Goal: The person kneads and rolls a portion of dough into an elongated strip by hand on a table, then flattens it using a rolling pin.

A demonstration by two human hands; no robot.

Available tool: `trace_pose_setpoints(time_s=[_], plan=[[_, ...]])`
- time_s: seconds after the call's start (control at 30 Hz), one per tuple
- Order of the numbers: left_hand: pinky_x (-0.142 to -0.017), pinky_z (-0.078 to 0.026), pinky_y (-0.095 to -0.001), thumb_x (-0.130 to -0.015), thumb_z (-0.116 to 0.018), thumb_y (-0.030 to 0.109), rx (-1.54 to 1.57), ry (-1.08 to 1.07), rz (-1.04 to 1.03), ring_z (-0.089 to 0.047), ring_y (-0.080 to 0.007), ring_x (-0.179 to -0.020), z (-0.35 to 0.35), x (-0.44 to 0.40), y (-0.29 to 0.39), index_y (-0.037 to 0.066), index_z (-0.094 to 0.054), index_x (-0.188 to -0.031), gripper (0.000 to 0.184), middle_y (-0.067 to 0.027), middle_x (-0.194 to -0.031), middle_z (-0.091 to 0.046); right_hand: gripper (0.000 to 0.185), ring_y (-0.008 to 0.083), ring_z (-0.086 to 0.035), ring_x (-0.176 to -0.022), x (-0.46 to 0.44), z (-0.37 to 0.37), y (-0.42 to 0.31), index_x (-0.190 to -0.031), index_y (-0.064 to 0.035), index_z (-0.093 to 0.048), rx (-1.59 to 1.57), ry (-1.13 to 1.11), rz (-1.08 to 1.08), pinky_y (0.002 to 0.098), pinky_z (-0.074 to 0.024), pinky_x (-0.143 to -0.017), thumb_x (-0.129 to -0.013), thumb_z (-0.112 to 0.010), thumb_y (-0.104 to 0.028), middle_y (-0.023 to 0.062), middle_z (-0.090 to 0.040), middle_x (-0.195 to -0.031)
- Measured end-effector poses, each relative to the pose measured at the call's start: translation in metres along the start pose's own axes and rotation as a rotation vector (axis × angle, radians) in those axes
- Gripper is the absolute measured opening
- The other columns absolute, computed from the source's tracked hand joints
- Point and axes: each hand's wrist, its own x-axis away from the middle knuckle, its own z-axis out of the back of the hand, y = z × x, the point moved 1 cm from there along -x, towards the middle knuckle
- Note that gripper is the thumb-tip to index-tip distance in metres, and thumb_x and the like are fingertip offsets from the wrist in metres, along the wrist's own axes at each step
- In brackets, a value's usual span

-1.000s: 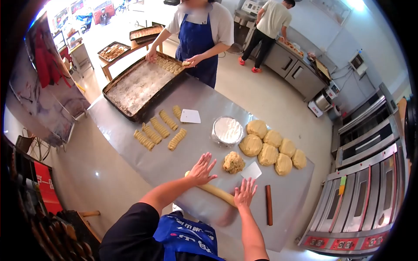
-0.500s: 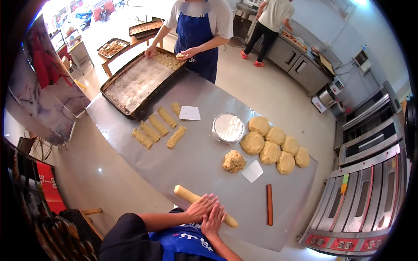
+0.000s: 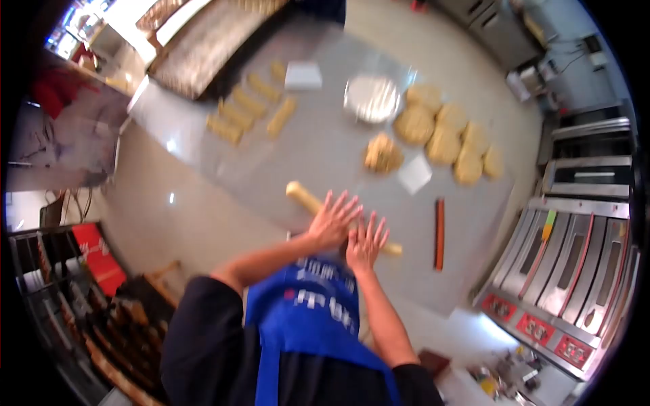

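The roll, aligned from 10 to 4 o'clock on the counter, lies under the left hand and right hand; fingers extended, slightly spread, grasping nothing. Uneven palm pressure could thin its middle; overtravel towards 1 o'clock could strike the lump

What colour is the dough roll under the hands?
Pale yellow; the dough roll shows best in the head view, at its uncovered ends.

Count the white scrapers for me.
2. One scraper lies beside the ridged dough pieces; the other scraper lies between the crumbly lump and the brown stick. I see no more, though some could be hidden.
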Motion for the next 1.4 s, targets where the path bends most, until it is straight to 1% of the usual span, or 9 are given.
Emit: trace_pose_setpoints(time_s=[0.23,0.4,0.5,0.63,0.7,0.93,1.03,1.2,1.4], plan=[[-0.133,-0.009,-0.0676,-0.098,-0.063,0.055,0.112,0.108,-0.084,-0.016,-0.0374,-0.167,-0.019,0.044,-0.009,0.032,-0.044,-0.166,0.074,-0.0096,-0.179,-0.027,0.068,0.0491,-0.01,-0.166,0.047,-0.003,-0.02,-0.172,-0.0214,-0.034,0.072,0.013,-0.005,0.0687,-0.0045,-0.13,-0.114,-0.034,-0.056,0.0171,-0.021,-0.181],[-0.133,-0.01,-0.066,-0.098,-0.064,0.059,0.184,0.36,0.121,-0.016,-0.0508,-0.164,-0.002,-0.052,-0.031,0.011,-0.039,-0.167,0.088,-0.0232,-0.176,-0.027,0.073,0.0495,-0.009,-0.166,-0.062,0.003,0.021,-0.172,-0.0168,-0.032,0.141,0.181,-0.08,0.0684,-0.002,-0.13,-0.112,-0.039,-0.057,0.0207,-0.016,-0.181],[-0.134,-0.011,-0.0626,-0.101,-0.061,0.059,0.101,0.469,0.249,-0.018,-0.0512,-0.163,0.022,-0.076,-0.06,0.005,-0.039,-0.166,0.087,-0.0238,-0.175,-0.029,0.075,0.0495,-0.009,-0.166,-0.091,0.009,0.037,-0.171,-0.013,-0.034,0.222,0.232,-0.149,0.0681,-0.0016,-0.131,-0.112,-0.04,-0.058,0.0228,-0.016,-0.18],[-0.134,-0.011,-0.0606,-0.104,-0.06,0.055,0.011,0.413,0.284,-0.018,-0.0515,-0.163,0.019,-0.044,-0.115,0.002,-0.039,-0.164,0.083,-0.0238,-0.174,-0.032,0.073,0.0473,-0.012,-0.166,-0.072,0.01,0.029,-0.169,-0.0115,-0.038,0.173,0.208,-0.166,0.0675,-0.002,-0.131,-0.111,-0.043,-0.056,0.0224,-0.024,-0.178],[-0.134,-0.012,-0.0603,-0.104,-0.063,0.049,-0.062,0.13,0.264,-0.018,-0.0512,-0.163,0.013,-0.012,-0.121,0.004,-0.039,-0.165,0.079,-0.024,-0.173,-0.034,0.072,0.0465,-0.015,-0.165,-0.049,-0.001,0.026,-0.169,-0.0126,-0.039,0.204,0.21,-0.188,0.0673,-0.0035,-0.131,-0.111,-0.044,-0.054,0.0214,-0.027,-0.177],[-0.129,-0.009,-0.071,-0.102,-0.068,0.042,0.03,0.258,0.227,-0.016,-0.0533,-0.162,0.01,0.08,-0.083,0.009,-0.048,-0.162,0.072,-0.0255,-0.17,-0.036,0.068,0.0439,-0.026,-0.162,0.03,0.009,0.005,-0.167,-0.0134,-0.042,0.124,0.136,-0.065,0.0687,-0.0087,-0.13,-0.111,-0.047,-0.052,0.0197,-0.033,-0.174],[-0.129,-0.009,-0.0712,-0.101,-0.068,0.04,0.064,0.379,0.318,-0.017,-0.0547,-0.162,0.008,0.063,-0.071,0.01,-0.044,-0.164,0.073,-0.0261,-0.17,-0.037,0.066,0.0435,-0.027,-0.162,0.021,0.017,0.024,-0.169,-0.0146,-0.039,0.079,0.253,-0.106,0.0674,-0.009,-0.13,-0.112,-0.046,-0.047,0.0197,-0.033,-0.175],[-0.133,-0.018,-0.06,-0.103,-0.067,0.042,0.188,0.332,0.202,-0.029,-0.0365,-0.162,0.028,-0.046,-0.028,0.009,-0.042,-0.165,0.074,-0.022,-0.169,-0.041,0.067,0.0451,-0.026,-0.162,-0.047,0.038,0.079,-0.165,-0.01,-0.044,0.125,0.337,-0.28,0.0687,-0.0105,-0.129,-0.11,-0.052,-0.047,0.0248,-0.035,-0.172],[-0.132,-0.019,-0.0619,-0.107,-0.054,0.056,0.054,0.206,0.021,-0.032,-0.0397,-0.161,-0.023,-0.039,0.012,0.013,-0.043,-0.165,0.073,-0.0177,-0.168,-0.046,0.07,0.0455,-0.025,-0.163,-0.022,0.02,0.091,-0.163,-0.0064,-0.046,0.203,0.144,-0.23,0.0653,-0.0111,-0.131,-0.11,-0.049,-0.053,0.0284,-0.037,-0.17]])
